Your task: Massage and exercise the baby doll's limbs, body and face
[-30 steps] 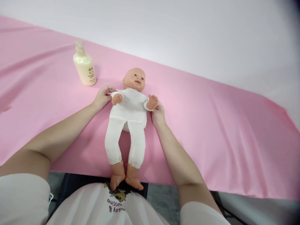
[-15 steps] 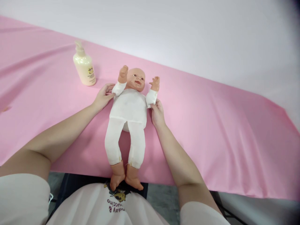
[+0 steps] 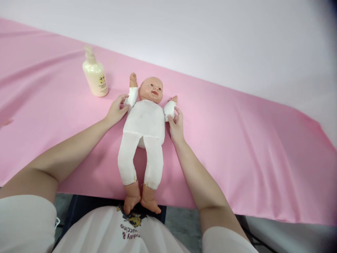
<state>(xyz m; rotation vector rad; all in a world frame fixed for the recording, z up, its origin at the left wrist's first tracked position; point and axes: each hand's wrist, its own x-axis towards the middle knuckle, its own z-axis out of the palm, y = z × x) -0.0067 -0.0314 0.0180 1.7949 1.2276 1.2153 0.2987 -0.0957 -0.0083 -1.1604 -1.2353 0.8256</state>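
A baby doll (image 3: 144, 123) in a white suit lies on its back on the pink cloth (image 3: 237, 147), head away from me, bare feet hanging over the near edge. My left hand (image 3: 116, 110) grips the doll's upper arm on the left side, and that arm points up beside the head. My right hand (image 3: 176, 123) pinches the white sleeve of the doll's other arm, which lies out and up to the right of the head.
A cream pump bottle (image 3: 94, 73) stands on the cloth just left of the doll's head. The cloth's near edge runs under the doll's ankles, with dark floor below. A pale wall rises behind the table.
Both doll arms swung from across the chest up past the head and now lie lower, flatter on the cloth. My hands stayed on the doll's upper arms.
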